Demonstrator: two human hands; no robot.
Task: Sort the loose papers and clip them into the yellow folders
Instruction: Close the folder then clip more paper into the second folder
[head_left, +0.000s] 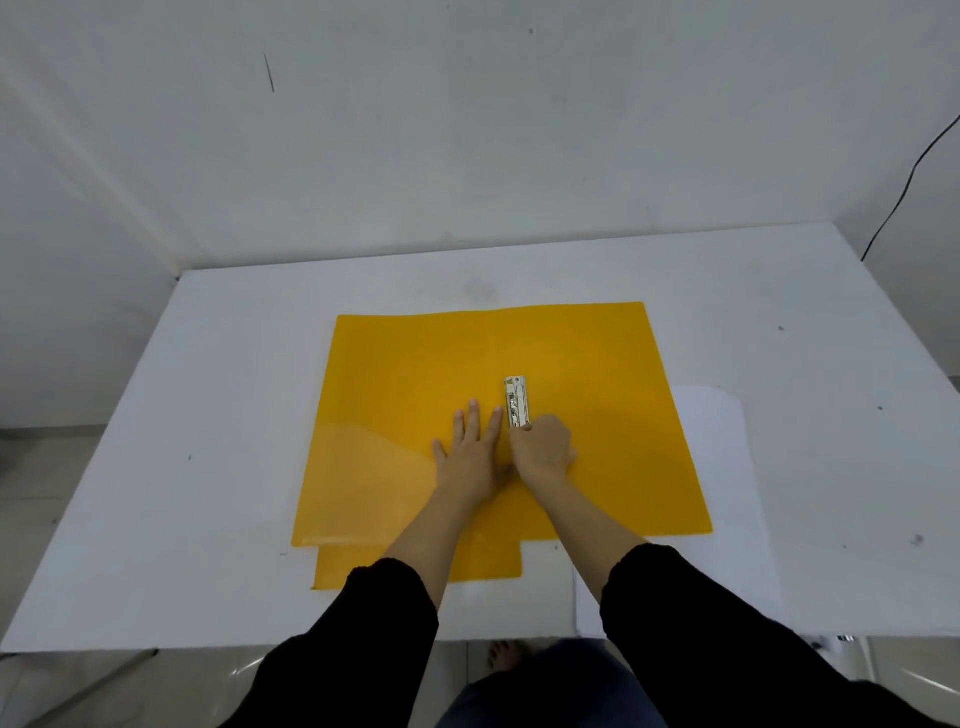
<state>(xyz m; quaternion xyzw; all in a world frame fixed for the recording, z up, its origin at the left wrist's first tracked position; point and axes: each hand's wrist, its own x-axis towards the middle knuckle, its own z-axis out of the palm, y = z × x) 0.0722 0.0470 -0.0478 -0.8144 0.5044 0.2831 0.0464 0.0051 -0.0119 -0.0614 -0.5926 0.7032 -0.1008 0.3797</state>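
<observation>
A yellow folder (405, 374) lies open and flat in the middle of the white table (244, 395). A metal clip (516, 401) is fixed near its centre fold. My left hand (475, 452) presses flat on the folder just left of the clip, fingers straight. My right hand (543, 448) is curled at the clip's near end and grips its lever. A second yellow folder (415, 564) pokes out from under the near edge. White loose papers (722, 467) lie under the open folder's right side.
The table's far edge meets a white wall. A black cable (904, 192) hangs down the wall at the far right. The near table edge runs just above my sleeves, with floor and a bare foot (503, 656) below.
</observation>
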